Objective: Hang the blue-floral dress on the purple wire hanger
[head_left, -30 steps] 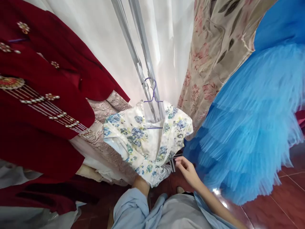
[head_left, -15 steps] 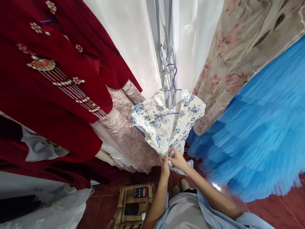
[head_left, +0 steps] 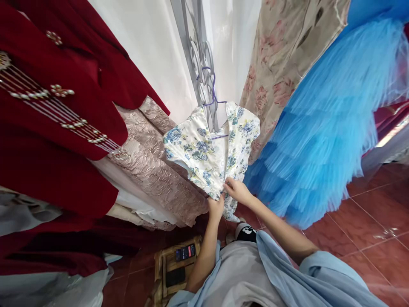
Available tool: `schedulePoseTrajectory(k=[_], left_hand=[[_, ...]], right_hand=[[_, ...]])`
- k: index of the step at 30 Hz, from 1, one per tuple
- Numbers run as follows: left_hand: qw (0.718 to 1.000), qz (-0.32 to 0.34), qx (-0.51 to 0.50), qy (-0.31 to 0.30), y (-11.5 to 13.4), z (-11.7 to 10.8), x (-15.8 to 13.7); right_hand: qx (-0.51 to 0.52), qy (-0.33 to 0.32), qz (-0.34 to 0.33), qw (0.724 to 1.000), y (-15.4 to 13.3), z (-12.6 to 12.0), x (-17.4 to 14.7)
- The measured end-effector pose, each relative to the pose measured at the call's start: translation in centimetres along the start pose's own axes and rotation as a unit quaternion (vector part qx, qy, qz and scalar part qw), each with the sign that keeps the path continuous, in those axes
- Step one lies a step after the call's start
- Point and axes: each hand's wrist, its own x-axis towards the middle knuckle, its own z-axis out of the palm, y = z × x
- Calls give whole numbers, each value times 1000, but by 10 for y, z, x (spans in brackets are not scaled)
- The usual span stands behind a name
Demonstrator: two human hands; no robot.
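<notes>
A short-sleeved white blouse (head_left: 204,153) with blue flowers hangs on a purple hanger (head_left: 213,91). The hanger hooks among grey hangers on a grey stand. My left hand (head_left: 216,205) pinches the left front edge low down. My right hand (head_left: 236,190) grips the opposite front edge just above it, fingers pressed together at the front opening. The neckline above them lies open in a V. Whatever small fastening may sit between my fingertips is hidden.
Dark red beaded garments (head_left: 79,106) and a pink brocade one (head_left: 153,170) hang at left. A floral dress (head_left: 271,55) and a blue ruffled tulle dress (head_left: 313,140) hang at right. Below, a wooden stool (head_left: 159,260) carries a phone (head_left: 185,253) and a black item (head_left: 175,276).
The view has swung right, so everything sits further left. Both hands remain at the blouse front, and the fingers of my right hand have shifted slightly along its edge.
</notes>
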Motion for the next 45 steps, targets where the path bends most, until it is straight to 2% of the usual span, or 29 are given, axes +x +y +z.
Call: schedulePoseTrajectory(k=[1,3,5,6,8,13,17,21,24,26,27,29,31,32,33,34,36,38,40,42,45], left_hand=[[1000,0,12,9,-1,-1,0],[999,8,34,18,-4,-2,0],[999,21,43,10,-6,1,1],[999,25,42,1,-7,4,1],[999,25,39,-15,-9,10,2],[999,29,34,-14,-8,20,2],[1000,20,8,-6,-5,24,-3],[999,22,-29,-29,-11,30,-10],[997,9,-64,-41,-20,28,-6],[994,-4,-107,-8,-20,20,5],[991,6,-131,29,-15,13,13],[976,83,-150,130,9,-3,33],[945,228,-99,212,53,-18,56],[922,309,-54,225,80,-23,67],[899,383,-8,212,110,-25,77],[876,450,37,172,140,-25,87],[837,533,103,70,197,-16,105],[812,561,156,-36,242,-1,120],[793,565,200,-105,268,12,130],[790,559,222,-119,280,21,135],[813,541,192,-96,282,25,134]], right_hand=[[58,-39,35,997,-2,-2,1],[197,-82,114,970,-8,-5,5],[293,-60,157,941,-20,-11,14],[319,-31,156,934,-30,-17,21],[347,24,115,931,-56,-33,39],[365,112,-61,922,-147,-85,99],[359,149,-77,918,-196,-104,137],[365,196,-107,904,-212,-111,149],[350,195,-149,904,-214,-115,143],[327,174,-166,914,-211,-117,134],[314,164,-172,919,-209,-118,129],[293,155,-179,926,-202,-116,118],[280,162,-187,928,-193,-112,108],[275,167,-192,927,-189,-108,104],[272,169,-199,926,-186,-105,100],[269,168,-206,926,-183,-102,96],[263,164,-220,925,-180,-96,89],[254,157,-228,927,-180,-94,83],[245,153,-226,930,-181,-97,80],[241,147,-219,934,-183,-102,81],[242,128,-222,936,-182,-106,91]])
